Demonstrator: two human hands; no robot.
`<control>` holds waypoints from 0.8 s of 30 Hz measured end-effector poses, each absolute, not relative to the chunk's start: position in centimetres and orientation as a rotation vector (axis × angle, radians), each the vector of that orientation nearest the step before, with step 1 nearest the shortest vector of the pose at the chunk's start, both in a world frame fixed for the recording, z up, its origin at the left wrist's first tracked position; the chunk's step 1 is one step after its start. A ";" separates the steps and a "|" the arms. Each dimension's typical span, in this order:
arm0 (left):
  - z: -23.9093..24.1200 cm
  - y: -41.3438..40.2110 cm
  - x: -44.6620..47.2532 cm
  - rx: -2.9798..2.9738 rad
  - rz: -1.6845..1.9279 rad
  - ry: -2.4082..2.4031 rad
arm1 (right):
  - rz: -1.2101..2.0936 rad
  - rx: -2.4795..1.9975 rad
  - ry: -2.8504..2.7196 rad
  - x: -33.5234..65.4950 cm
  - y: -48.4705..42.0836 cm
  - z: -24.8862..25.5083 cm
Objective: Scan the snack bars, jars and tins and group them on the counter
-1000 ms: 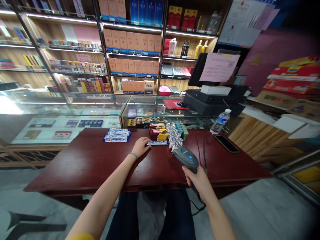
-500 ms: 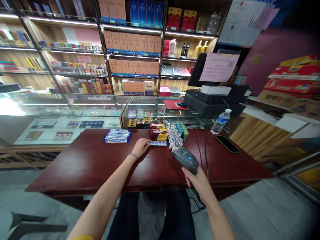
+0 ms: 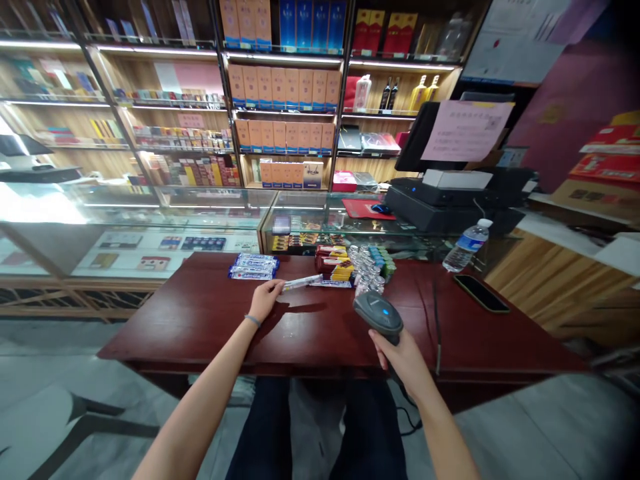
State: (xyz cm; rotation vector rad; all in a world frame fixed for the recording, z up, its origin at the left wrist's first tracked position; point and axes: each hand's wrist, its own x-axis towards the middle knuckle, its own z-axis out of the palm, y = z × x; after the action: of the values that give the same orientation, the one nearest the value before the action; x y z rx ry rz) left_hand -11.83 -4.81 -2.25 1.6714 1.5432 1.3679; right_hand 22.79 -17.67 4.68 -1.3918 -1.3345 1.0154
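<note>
A slender packet (image 3: 303, 283) in pale silvery wrapping is pinched at one end by the fingers of the left hand (image 3: 265, 301). It is raised above the tabletop (image 3: 200, 327), where its shadow is cast, and its free end is pointed just short of three o'clock; its printing is blurred. A dark grey scanner (image 3: 379, 312), lit by a small blue light, is gripped by its handle in the fingers of the right hand (image 3: 397, 350), its head turned towards eleven o'clock.

The tabletop is finished in glossy reddish brown. At twelve o'clock from the left hand, blue-and-silver packets (image 3: 254, 266) are piled; at two o'clock from the right, a phone (image 3: 481, 293) is laid. Beyond the tabletop's twelve o'clock edge, a glass display counter (image 3: 200, 207) is backed by lit wooden shelves (image 3: 287, 153) stocked with boxes.
</note>
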 end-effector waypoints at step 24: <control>-2.6 -4.6 -12.5 1.171 1.412 1.392 | 1.115 -1.520 -1.529 19.4 -17.5 3.9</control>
State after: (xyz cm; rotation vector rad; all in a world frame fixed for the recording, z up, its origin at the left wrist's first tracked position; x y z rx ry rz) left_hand -12.49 -4.59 -2.57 1.1708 1.3919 1.4117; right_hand 19.42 -17.52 3.87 -1.5198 -1.5295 1.1154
